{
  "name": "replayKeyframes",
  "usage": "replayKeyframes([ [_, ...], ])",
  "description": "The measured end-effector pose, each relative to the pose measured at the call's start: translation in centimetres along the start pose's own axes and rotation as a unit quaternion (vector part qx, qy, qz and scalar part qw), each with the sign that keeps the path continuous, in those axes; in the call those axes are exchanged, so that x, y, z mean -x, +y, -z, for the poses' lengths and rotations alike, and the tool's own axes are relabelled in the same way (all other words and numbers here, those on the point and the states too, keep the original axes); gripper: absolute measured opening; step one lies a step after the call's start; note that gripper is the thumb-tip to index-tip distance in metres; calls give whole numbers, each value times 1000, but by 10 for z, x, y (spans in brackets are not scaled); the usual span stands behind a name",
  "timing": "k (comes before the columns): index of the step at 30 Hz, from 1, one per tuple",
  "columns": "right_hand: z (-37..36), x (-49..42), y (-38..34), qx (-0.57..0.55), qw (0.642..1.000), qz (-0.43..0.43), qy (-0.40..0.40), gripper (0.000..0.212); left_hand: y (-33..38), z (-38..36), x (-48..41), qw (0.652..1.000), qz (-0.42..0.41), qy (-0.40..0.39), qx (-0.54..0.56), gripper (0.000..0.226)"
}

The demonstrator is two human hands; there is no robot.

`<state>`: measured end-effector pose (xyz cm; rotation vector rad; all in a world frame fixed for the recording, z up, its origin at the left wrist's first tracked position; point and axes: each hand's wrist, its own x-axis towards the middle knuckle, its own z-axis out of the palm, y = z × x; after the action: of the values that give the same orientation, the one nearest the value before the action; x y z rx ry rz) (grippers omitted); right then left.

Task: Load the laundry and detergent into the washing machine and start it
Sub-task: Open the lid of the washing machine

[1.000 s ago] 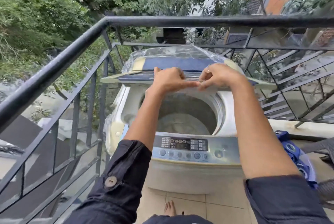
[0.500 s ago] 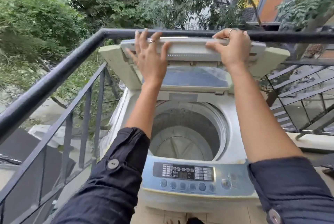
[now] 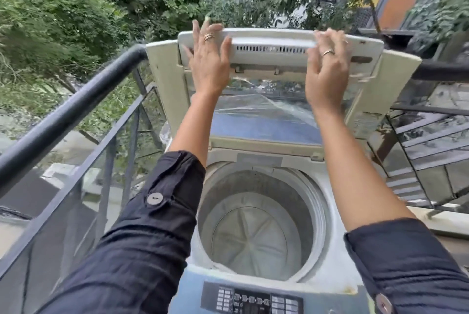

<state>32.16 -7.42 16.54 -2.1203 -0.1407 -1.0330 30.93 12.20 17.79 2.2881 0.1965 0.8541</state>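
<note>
A pale top-loading washing machine (image 3: 337, 245) stands in front of me on a balcony. Its folding lid (image 3: 274, 52) is raised upright, with a glass panel below the fold. My left hand (image 3: 208, 65) rests flat against the lid's upper left part, fingers spread. At the upper right part, my right hand (image 3: 327, 72) also presses the lid with fingers apart. The drum (image 3: 253, 232) lies open and holds nothing that I can see. The control panel (image 3: 251, 301) is at the bottom edge. No laundry or detergent is in view.
A black metal railing (image 3: 68, 113) runs along the left and behind the machine. Metal stairs (image 3: 429, 151) descend at the right. Trees and buildings lie beyond the balcony.
Both hands have lifted the lid from nearly flat to upright and folded back. The view has moved closer and tilted over the open drum.
</note>
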Motion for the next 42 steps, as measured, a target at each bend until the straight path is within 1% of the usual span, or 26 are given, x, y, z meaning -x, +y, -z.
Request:
replayKeyframes([
  [2,-8,-4,11,22,999,2,-29,40,-3,-6,-12,1000,10,-9,-20,34],
  [4,-14,-9,18,34,999,0,-36,41,-6,-14,-20,999,11,-10,-29,35],
  [9,-21,-17,22,30,999,4,-44,39,-11,-29,-29,1000,5,-4,-17,36],
  [15,-23,-22,19,38,995,-18,-88,42,-12,-33,-36,999,14,-36,-16,43],
  [18,-22,-28,16,53,991,-31,-118,43,-8,-30,-38,998,37,-46,3,45],
  [20,-21,-29,14,53,990,-39,-124,44,-4,-28,-36,998,57,-28,27,46],
  [23,-17,-25,11,48,991,-43,-120,45,1,-27,-23,992,89,26,87,57],
  [25,-13,-22,10,48,991,-43,-116,45,4,-24,-16,987,109,57,103,62],
  [28,-6,-17,6,28,993,-39,-107,48,9,-12,-7,984,111,107,88,58],
  [30,0,-12,4,16,993,-32,-109,53,11,-6,2,985,115,125,37,50],
  [32,8,-6,1,9,993,-23,-113,58,10,-4,15,984,130,122,7,42],
  [35,21,0,-3,6,992,-16,-125,60,10,-5,37,986,128,103,3,34],
  [38,34,8,-9,-3,991,-10,-130,62,13,-2,55,991,109,82,-11,40],
  [42,50,27,-13,-15,994,-23,-104,61,20,4,76,994,98,57,-2,45],
])
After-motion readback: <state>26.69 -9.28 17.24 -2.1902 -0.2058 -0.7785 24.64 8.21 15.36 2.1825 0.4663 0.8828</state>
